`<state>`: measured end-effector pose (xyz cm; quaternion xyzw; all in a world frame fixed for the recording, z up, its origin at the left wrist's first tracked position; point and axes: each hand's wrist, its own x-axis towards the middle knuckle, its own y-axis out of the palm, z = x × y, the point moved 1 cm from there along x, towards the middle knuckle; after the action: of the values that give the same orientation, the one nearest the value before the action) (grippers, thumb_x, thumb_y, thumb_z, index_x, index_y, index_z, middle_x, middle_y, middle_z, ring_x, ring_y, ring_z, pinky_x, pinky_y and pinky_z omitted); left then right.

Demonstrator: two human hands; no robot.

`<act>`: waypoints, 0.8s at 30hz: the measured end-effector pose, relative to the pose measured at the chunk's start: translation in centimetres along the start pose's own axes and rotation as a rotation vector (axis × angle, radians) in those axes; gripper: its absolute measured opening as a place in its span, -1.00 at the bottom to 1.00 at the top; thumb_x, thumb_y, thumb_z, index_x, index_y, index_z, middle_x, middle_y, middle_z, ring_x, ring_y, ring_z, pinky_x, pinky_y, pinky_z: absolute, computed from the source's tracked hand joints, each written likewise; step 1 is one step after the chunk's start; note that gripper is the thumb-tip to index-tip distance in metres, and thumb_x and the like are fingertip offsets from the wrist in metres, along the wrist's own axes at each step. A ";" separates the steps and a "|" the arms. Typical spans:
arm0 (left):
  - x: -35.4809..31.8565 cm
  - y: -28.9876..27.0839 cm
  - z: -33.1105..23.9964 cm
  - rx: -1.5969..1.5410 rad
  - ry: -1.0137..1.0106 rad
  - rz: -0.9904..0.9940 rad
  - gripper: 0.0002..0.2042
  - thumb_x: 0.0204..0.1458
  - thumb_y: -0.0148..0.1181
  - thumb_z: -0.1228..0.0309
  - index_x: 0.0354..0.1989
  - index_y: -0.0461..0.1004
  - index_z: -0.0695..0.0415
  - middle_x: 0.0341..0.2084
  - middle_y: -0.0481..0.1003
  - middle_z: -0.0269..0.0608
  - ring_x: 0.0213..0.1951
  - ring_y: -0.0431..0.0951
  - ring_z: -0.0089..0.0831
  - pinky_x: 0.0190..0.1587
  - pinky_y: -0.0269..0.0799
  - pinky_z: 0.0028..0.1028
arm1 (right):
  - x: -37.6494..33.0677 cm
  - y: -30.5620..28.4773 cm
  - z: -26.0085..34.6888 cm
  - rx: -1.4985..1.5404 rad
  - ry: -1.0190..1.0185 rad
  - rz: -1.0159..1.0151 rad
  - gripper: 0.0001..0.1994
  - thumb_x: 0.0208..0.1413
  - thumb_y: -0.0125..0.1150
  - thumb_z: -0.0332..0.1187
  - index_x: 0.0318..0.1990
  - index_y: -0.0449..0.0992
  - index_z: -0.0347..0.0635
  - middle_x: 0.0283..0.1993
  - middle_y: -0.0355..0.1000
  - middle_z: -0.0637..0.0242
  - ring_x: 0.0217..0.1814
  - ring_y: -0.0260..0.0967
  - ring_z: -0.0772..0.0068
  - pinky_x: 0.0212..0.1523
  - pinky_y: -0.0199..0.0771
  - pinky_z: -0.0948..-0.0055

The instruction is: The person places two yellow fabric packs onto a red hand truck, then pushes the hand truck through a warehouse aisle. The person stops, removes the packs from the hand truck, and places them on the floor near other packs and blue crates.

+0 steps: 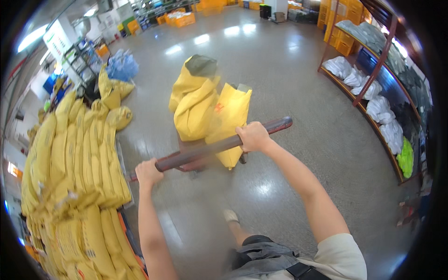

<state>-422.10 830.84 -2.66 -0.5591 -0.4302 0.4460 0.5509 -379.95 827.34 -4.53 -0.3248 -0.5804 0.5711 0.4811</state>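
Observation:
A hand cart's dark, padded push bar (205,150) slants across the view in front of me, its right end farther away. My right hand (253,136) is closed around the bar near its right end. At the left end, my left hand (149,172) is closed on the handle, with a thin red rod showing beyond it. Beyond the bar, two yellow sacks ride on the cart's reddish base (189,163). The left sack (193,105) has a dark, gaping top; the right sack (233,105) leans and bears red print. Most of the base is hidden by the sacks and bar.
Tall stacks of full yellow sacks (84,158) line the left side close by. A blue bundle (122,65) lies beyond them. On the right stands a red-framed shelf (373,84) with white and grey bundles. Orange crates (181,18) stand far ahead on the grey floor (275,70).

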 end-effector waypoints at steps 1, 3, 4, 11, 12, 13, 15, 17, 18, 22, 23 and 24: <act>4.1 0.7 0.4 0.010 -0.004 0.000 -0.77 -0.26 0.37 0.26 -0.36 0.66 -0.03 -0.48 0.62 -0.01 -0.32 0.66 0.01 -0.19 0.53 -0.10 | 3.7 1.1 -2.0 0.012 0.033 0.079 -0.75 -0.25 0.34 -0.26 -0.37 0.53 -0.12 -0.50 0.53 0.14 -0.44 0.54 -0.03 -0.36 0.51 0.08; 11.6 1.8 0.8 -0.016 -0.006 0.014 -0.75 -0.26 0.37 0.25 -0.34 0.67 -0.03 -0.49 0.62 -0.01 -0.33 0.66 0.02 -0.20 0.54 -0.11 | 10.4 2.8 -5.7 0.016 0.063 0.126 -0.75 -0.26 0.33 -0.26 -0.36 0.54 -0.11 -0.48 0.55 0.15 -0.41 0.56 -0.02 -0.34 0.52 0.09; 15.0 2.2 0.9 -0.028 -0.021 0.013 -0.75 -0.25 0.37 0.24 -0.33 0.67 -0.03 -0.50 0.62 -0.01 -0.34 0.66 0.02 -0.21 0.54 -0.11 | 13.5 3.3 -7.7 0.007 0.079 0.119 -0.75 -0.26 0.34 -0.26 -0.35 0.54 -0.10 -0.47 0.55 0.15 -0.39 0.56 -0.02 -0.33 0.53 0.10; 38.7 4.2 -0.4 -0.081 0.075 0.032 -0.72 -0.20 0.37 0.20 -0.28 0.66 0.00 -0.49 0.63 0.00 -0.33 0.67 0.01 -0.20 0.55 -0.12 | 32.8 8.3 -22.7 -0.058 0.164 0.169 -0.73 -0.30 0.38 -0.25 -0.35 0.56 -0.06 -0.42 0.58 0.17 -0.28 0.59 0.01 -0.25 0.54 0.08; 42.1 4.5 -0.8 -0.113 0.098 0.032 -0.72 -0.19 0.37 0.20 -0.28 0.66 0.01 -0.49 0.63 0.01 -0.33 0.67 0.00 -0.20 0.55 -0.11 | 35.4 9.4 -25.0 -0.052 0.149 0.138 -0.72 -0.30 0.39 -0.24 -0.36 0.56 -0.06 -0.42 0.58 0.17 -0.27 0.59 0.01 -0.24 0.54 0.07; 45.6 4.7 -1.2 -0.129 0.113 0.026 -0.72 -0.19 0.36 0.20 -0.29 0.65 0.02 -0.48 0.63 0.01 -0.33 0.67 0.00 -0.20 0.55 -0.11 | 38.2 10.8 -27.4 -0.068 0.164 0.140 -0.72 -0.31 0.40 -0.23 -0.36 0.56 -0.06 -0.42 0.58 0.17 -0.28 0.58 0.01 -0.23 0.54 0.07; 52.6 5.3 -1.4 -0.132 0.122 0.047 -0.72 -0.19 0.36 0.20 -0.31 0.63 0.06 -0.48 0.63 0.02 -0.33 0.67 0.00 -0.20 0.55 -0.11 | 43.6 12.7 -31.9 -0.048 0.140 0.058 -0.71 -0.32 0.42 -0.22 -0.36 0.55 -0.06 -0.43 0.58 0.18 -0.29 0.58 0.01 -0.22 0.53 0.07; 59.7 6.0 -0.9 -0.122 0.148 0.077 -0.73 -0.19 0.35 0.20 -0.34 0.61 0.09 -0.49 0.62 0.02 -0.34 0.66 -0.01 -0.21 0.55 -0.11 | 49.4 14.5 -35.8 -0.090 0.155 0.041 -0.72 -0.32 0.42 -0.24 -0.37 0.54 -0.05 -0.43 0.57 0.19 -0.32 0.56 0.00 -0.23 0.51 0.05; 63.3 6.4 -0.4 -0.128 0.178 0.074 -0.73 -0.19 0.35 0.21 -0.35 0.61 0.10 -0.49 0.62 0.03 -0.35 0.66 -0.01 -0.21 0.55 -0.11 | 52.5 15.2 -37.4 -0.071 0.142 0.032 -0.72 -0.32 0.42 -0.25 -0.37 0.53 -0.05 -0.43 0.57 0.19 -0.32 0.55 0.00 -0.23 0.51 0.05; 77.6 8.0 1.1 -0.224 0.252 0.142 -0.75 -0.20 0.32 0.25 -0.37 0.60 0.13 -0.50 0.61 0.03 -0.37 0.65 -0.01 -0.22 0.56 -0.12 | 64.8 17.6 -44.6 -0.054 0.099 0.069 -0.73 -0.32 0.40 -0.31 -0.38 0.50 -0.04 -0.43 0.56 0.20 -0.30 0.55 0.01 -0.20 0.50 0.07; 81.2 8.3 1.4 -0.224 0.228 0.126 -0.76 -0.20 0.32 0.26 -0.37 0.60 0.13 -0.50 0.61 0.04 -0.37 0.65 -0.01 -0.22 0.56 -0.12 | 67.8 18.4 -46.4 -0.066 0.135 0.124 -0.74 -0.32 0.39 -0.32 -0.38 0.50 -0.04 -0.44 0.55 0.20 -0.29 0.55 0.01 -0.18 0.50 0.08; 84.8 8.7 1.6 -0.222 0.220 0.136 -0.76 -0.20 0.31 0.27 -0.37 0.60 0.13 -0.50 0.61 0.04 -0.37 0.65 -0.01 -0.21 0.56 -0.12 | 71.1 19.2 -48.2 -0.064 0.103 0.079 -0.75 -0.31 0.38 -0.34 -0.39 0.49 -0.04 -0.43 0.55 0.20 -0.28 0.55 0.02 -0.18 0.49 0.08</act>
<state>-404.06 913.50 -13.44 -0.6897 -0.3751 0.3680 0.4982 -361.69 912.74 -15.43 -0.3915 -0.5597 0.5534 0.4767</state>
